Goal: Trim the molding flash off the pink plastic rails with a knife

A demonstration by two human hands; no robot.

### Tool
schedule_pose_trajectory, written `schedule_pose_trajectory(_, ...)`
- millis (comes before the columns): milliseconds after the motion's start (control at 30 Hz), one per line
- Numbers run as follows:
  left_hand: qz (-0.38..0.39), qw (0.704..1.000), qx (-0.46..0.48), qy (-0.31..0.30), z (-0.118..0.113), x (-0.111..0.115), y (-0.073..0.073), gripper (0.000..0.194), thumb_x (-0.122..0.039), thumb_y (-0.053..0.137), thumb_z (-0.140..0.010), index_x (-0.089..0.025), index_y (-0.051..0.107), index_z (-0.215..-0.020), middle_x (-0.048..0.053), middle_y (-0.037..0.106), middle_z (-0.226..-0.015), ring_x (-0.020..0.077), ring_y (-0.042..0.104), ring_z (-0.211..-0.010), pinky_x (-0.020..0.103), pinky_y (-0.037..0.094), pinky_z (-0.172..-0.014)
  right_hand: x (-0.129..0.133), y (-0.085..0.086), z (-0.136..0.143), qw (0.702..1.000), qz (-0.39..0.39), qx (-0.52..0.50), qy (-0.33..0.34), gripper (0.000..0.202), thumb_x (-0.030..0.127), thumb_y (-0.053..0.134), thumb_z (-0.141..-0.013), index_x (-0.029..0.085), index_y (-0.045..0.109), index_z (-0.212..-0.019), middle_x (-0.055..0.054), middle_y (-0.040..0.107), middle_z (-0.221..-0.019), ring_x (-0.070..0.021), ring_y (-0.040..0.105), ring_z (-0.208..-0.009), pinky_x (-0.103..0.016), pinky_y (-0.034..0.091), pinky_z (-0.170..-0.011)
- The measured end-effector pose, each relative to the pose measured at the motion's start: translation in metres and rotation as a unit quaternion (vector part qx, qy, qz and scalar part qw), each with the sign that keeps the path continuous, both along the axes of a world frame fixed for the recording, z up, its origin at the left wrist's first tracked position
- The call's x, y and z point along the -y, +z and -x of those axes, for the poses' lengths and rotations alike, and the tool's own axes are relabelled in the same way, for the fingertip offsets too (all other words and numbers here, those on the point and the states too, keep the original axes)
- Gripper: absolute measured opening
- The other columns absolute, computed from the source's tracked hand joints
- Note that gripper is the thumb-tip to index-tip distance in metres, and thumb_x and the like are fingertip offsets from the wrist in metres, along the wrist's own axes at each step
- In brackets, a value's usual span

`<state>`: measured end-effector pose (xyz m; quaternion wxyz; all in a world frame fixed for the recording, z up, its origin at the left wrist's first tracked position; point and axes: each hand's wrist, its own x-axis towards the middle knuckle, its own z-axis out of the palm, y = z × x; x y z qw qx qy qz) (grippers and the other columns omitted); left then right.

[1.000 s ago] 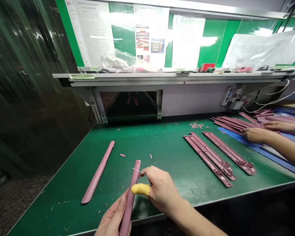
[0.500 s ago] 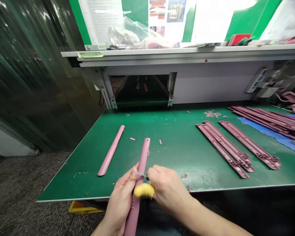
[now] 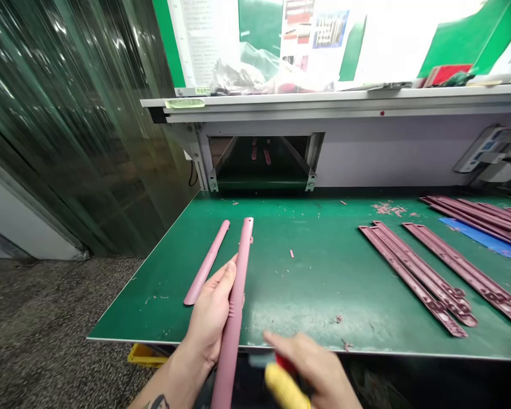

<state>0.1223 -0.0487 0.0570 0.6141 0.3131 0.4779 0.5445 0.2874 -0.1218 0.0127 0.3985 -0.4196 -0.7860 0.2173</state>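
Note:
My left hand (image 3: 210, 315) is closed round a long pink plastic strip (image 3: 234, 324), tilted upright over the table's front edge, its smooth face toward me. My right hand (image 3: 309, 363), smeared by motion, is apart from the strip, low at the front edge. It grips a small knife (image 3: 262, 359) with a greyish blade and a red part; the rest is hidden in the hand. A yellow ribbed covering (image 3: 285, 387) shows below the knife, apparently on a finger. Another smooth pink strip (image 3: 207, 263) lies on the green table just left of my left hand.
Several pink strips (image 3: 413, 272) lie hollow side up at the right, with more stacked on a blue sheet (image 3: 485, 234). Pink scraps (image 3: 389, 209) dot the green table (image 3: 306, 301). Behind is a conveyor opening (image 3: 262, 170) under a shelf (image 3: 323, 102). A yellow crate (image 3: 147, 356) sits below.
My right hand has drawn the knife away from the strip, down and to the right. My left hand still holds the strip, now slightly higher. The view has shifted left.

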Motion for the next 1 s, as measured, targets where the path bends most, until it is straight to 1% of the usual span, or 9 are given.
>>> schedule_pose_trajectory(100, 0.002, 1.000, -0.009, -0.014, -0.007, 0.006, -0.001, 0.048, -0.050, 0.063, -0.080, -0.022, 0.063, -0.119, -0.007, 0.042, -0.051, 0.0046, 0.036, -0.044, 0.013, 0.029, -0.038, -0.021, 0.005, 0.001, 0.995, -0.026, -0.078, -0.051, 0.024, 0.025, 0.060, -0.087, 0.020, 0.067, -0.110, -0.007, 0.071, -0.080, -0.0176, 0.061, -0.065, -0.030, 0.048, -0.060)
schedule_pose_trajectory(267, 0.013, 0.999, -0.006, -0.032, -0.014, 0.011, 0.003, 0.047, -0.046, 0.067, -0.078, -0.023, 0.065, -0.119, -0.006, 0.043, -0.050, 0.0049, 0.036, -0.043, 0.014, 0.030, -0.039, -0.029, 0.003, 0.003, 0.993, -0.067, -0.079, -0.050, 0.024, 0.017, 0.062, -0.083, 0.017, 0.068, -0.107, -0.006, 0.072, -0.079, -0.0177, 0.062, -0.065, -0.031, 0.047, -0.060)
schedule_pose_trajectory(400, 0.028, 0.999, -0.003, -0.044, -0.018, 0.017, 0.004, 0.047, -0.046, 0.068, -0.077, -0.024, 0.065, -0.119, -0.005, 0.050, -0.053, 0.0052, 0.038, -0.044, 0.014, 0.033, -0.040, -0.031, 0.010, -0.003, 0.992, -0.061, -0.088, -0.071, 0.023, 0.018, 0.062, -0.083, 0.019, 0.069, -0.105, -0.005, 0.073, -0.080, -0.0173, 0.063, -0.067, -0.031, 0.048, -0.061)
schedule_pose_trajectory(533, 0.049, 0.997, -0.019, -0.062, -0.024, 0.025, 0.008, 0.056, -0.050, 0.071, -0.072, -0.024, 0.064, -0.121, -0.006, 0.046, -0.040, 0.0087, 0.035, -0.035, 0.019, 0.026, -0.032, -0.044, 0.023, -0.014, 0.987, -0.058, -0.102, -0.110, 0.021, 0.021, 0.063, -0.083, 0.019, 0.071, -0.102, -0.006, 0.073, -0.081, -0.0173, 0.064, -0.068, -0.030, 0.050, -0.063)
schedule_pose_trajectory(633, 0.053, 0.996, -0.038, -0.068, -0.028, 0.032, 0.010, 0.056, -0.052, 0.070, -0.071, -0.023, 0.066, -0.118, -0.006, 0.044, -0.037, 0.0104, 0.033, -0.032, 0.022, 0.025, -0.030, -0.059, 0.033, -0.025, 0.979, -0.069, -0.111, -0.154, 0.021, 0.022, 0.065, -0.081, 0.020, 0.073, -0.101, -0.006, 0.073, -0.082, -0.0171, 0.064, -0.067, -0.029, 0.051, -0.063)
schedule_pose_trajectory(733, 0.061, 0.994, -0.035, -0.086, -0.030, 0.039, 0.005, 0.056, -0.054, 0.069, -0.070, -0.021, 0.067, -0.116, -0.005, 0.041, -0.036, 0.0098, 0.031, -0.031, 0.021, 0.024, -0.030, -0.076, 0.044, -0.038, 0.965, -0.085, -0.135, -0.209, 0.024, 0.023, 0.064, -0.082, 0.020, 0.072, -0.104, -0.007, 0.073, -0.090, -0.0180, 0.064, -0.074, -0.029, 0.052, -0.068)
schedule_pose_trajectory(800, 0.059, 0.993, 0.011, -0.103, -0.030, 0.042, -0.002, 0.060, -0.055, 0.071, -0.068, -0.021, 0.065, -0.117, -0.006, 0.040, -0.040, 0.0071, 0.028, -0.033, 0.019, 0.023, -0.031, -0.084, 0.049, -0.046, 0.956, -0.078, -0.162, -0.230, 0.027, 0.025, 0.059, -0.086, 0.019, 0.069, -0.110, -0.007, 0.071, -0.096, -0.0184, 0.064, -0.082, -0.029, 0.051, -0.073)
schedule_pose_trajectory(900, 0.055, 0.989, 0.086, -0.110, -0.025, 0.044, -0.011, 0.062, -0.042, 0.081, -0.062, -0.024, 0.060, -0.117, -0.006, 0.047, -0.058, 0.0013, 0.024, -0.037, 0.014, 0.021, -0.033, -0.084, 0.047, -0.052, 0.962, -0.024, -0.173, -0.208, 0.030, 0.026, 0.046, -0.094, 0.018, 0.065, -0.116, -0.004, 0.067, -0.082, -0.0149, 0.061, -0.072, -0.025, 0.049, -0.065)
schedule_pose_trajectory(1000, 0.054, 0.993, 0.063, -0.086, -0.020, 0.040, -0.013, 0.046, -0.034, 0.077, -0.067, -0.022, 0.064, -0.110, -0.003, 0.054, -0.070, 0.0021, 0.037, -0.041, 0.013, 0.032, -0.036, -0.075, 0.038, -0.047, 0.983, 0.019, -0.121, -0.140, 0.031, 0.025, 0.039, -0.096, 0.019, 0.062, -0.116, 0.000, 0.061, -0.071, -0.0122, 0.056, -0.061, -0.022, 0.044, -0.057)
